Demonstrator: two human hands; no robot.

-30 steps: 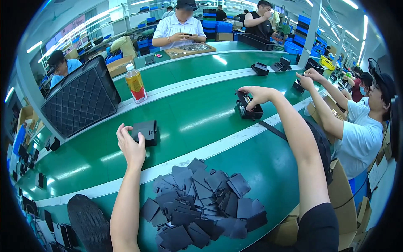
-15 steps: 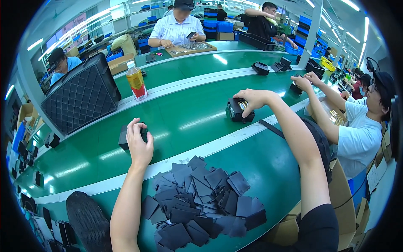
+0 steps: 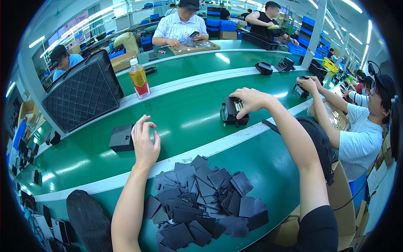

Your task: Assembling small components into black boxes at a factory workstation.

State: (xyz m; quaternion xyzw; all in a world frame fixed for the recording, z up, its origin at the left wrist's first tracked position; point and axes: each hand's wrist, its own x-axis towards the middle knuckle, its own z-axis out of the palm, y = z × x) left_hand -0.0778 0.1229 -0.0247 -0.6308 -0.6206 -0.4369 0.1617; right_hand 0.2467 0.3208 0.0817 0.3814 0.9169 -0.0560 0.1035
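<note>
A closed black plastic box [image 3: 121, 138] with a flat lid lies on the green belt. Beside its right side is my left hand [image 3: 145, 142], fingers spread and holding nothing. Farther right, my right hand [image 3: 257, 101] grips an open black box [image 3: 230, 110] by its upper edges, thumb on the near side and fingers on the far side. Brass-coloured cylinders or strips show inside this box, partly covered by my hand. In front of me on the green table is a loose heap of thin black plastic covers [image 3: 203, 201].
A drink bottle [image 3: 140, 80] and a large black crate [image 3: 84, 94] stand beyond the belt. A black bag [image 3: 312, 140] sits by my right forearm. On the right, a co-worker's hands [image 3: 310, 84] hold another black box. Other people work across the line.
My left hand has come away to the right of the closed box, which now shows more fully. My right hand and the open box have shifted slightly left.
</note>
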